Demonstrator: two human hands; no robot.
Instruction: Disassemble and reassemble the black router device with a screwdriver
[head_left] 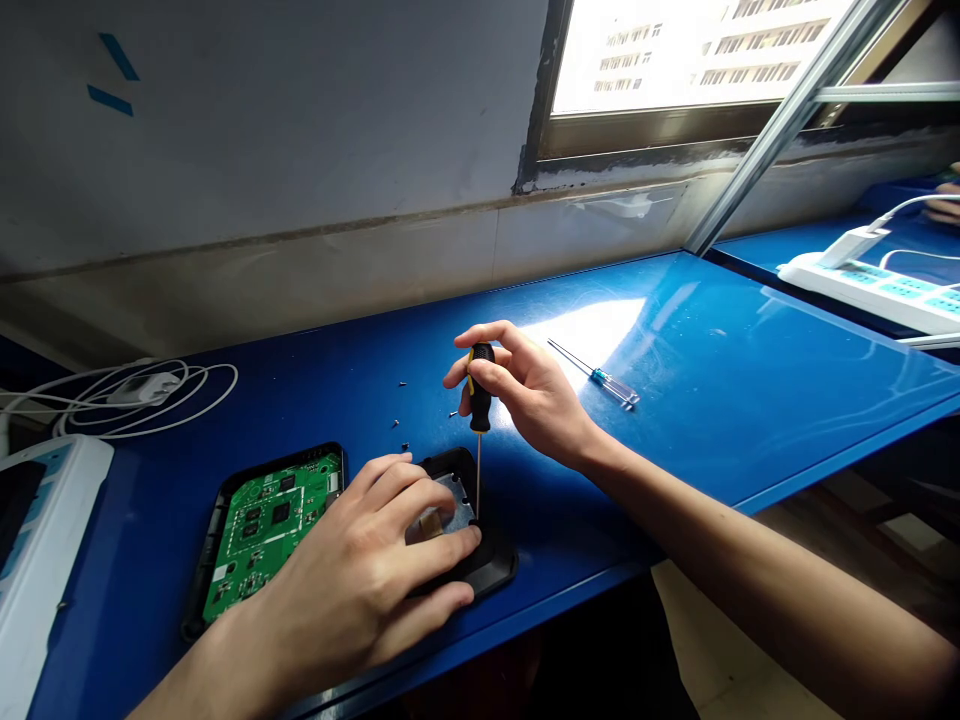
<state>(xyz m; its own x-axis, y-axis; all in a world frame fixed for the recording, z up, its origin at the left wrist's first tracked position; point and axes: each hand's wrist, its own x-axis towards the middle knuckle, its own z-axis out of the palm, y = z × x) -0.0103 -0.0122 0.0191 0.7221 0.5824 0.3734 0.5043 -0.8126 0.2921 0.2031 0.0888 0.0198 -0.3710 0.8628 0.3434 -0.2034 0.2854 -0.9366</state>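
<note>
My right hand (pixel 517 385) grips a black-and-yellow screwdriver (pixel 481 400) by its handle, held upright. The shaft points down to the edge of a black plastic casing (pixel 491 562) with a metal plate (pixel 463 500) in it. Over that casing lies my left hand (pixel 390 555), its fingers bent and holding it against the table; part of the casing is hidden beneath. The screwdriver's tip is close to a left fingertip, and I cannot tell whether it sits in a screw. Left of the hands, a green circuit board (pixel 274 515) lies in a black shell (pixel 217 525).
Several small screws (pixel 396 423) are scattered on the blue table (pixel 720 400) behind the casing. A clear-handled screwdriver (pixel 600 377) lies to the right. White cables (pixel 202 380) and a power strip (pixel 71 500) are at left. Another power strip (pixel 870 290) and a person's hand (pixel 943 205) show far right.
</note>
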